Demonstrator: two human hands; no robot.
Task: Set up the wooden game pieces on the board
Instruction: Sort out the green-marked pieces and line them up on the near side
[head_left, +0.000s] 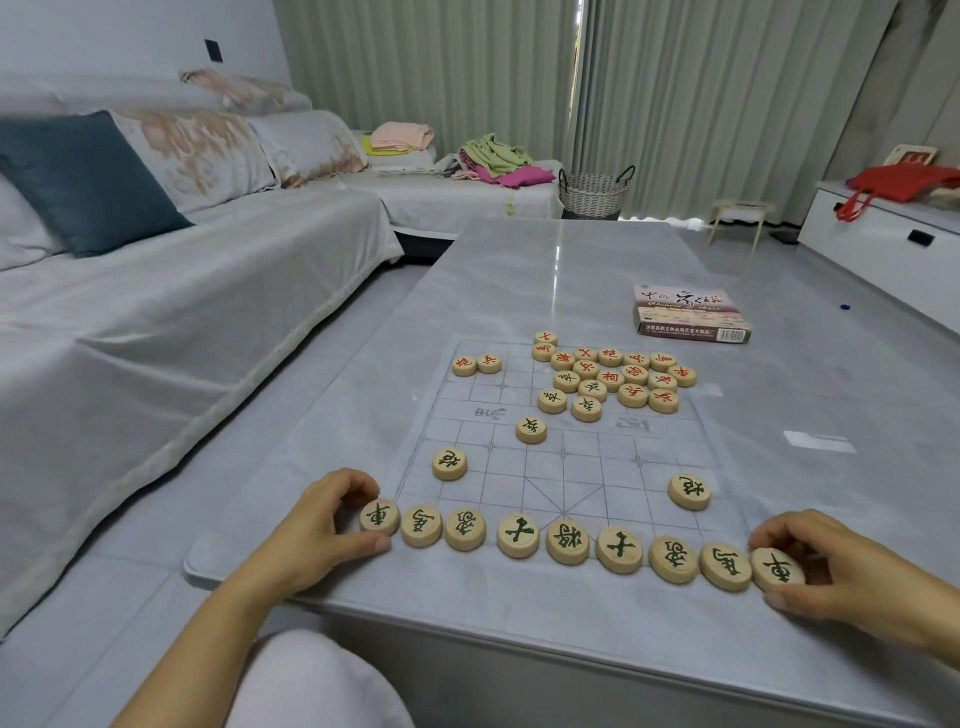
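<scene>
A clear plastic board with a faint grid lies on the grey table. Along its near edge runs a row of several round wooden pieces with green characters. My left hand pinches the leftmost piece of that row. My right hand pinches the rightmost piece. Two more green pieces sit one row up, at the left and at the right. Another lone green piece lies mid-board. A loose heap of red and green pieces covers the far right of the board, and two red pieces sit far left.
The game's box lies on the table beyond the board. A grey sofa with cushions runs along the left. A woven basket, a small stool and a white cabinet stand beyond the table.
</scene>
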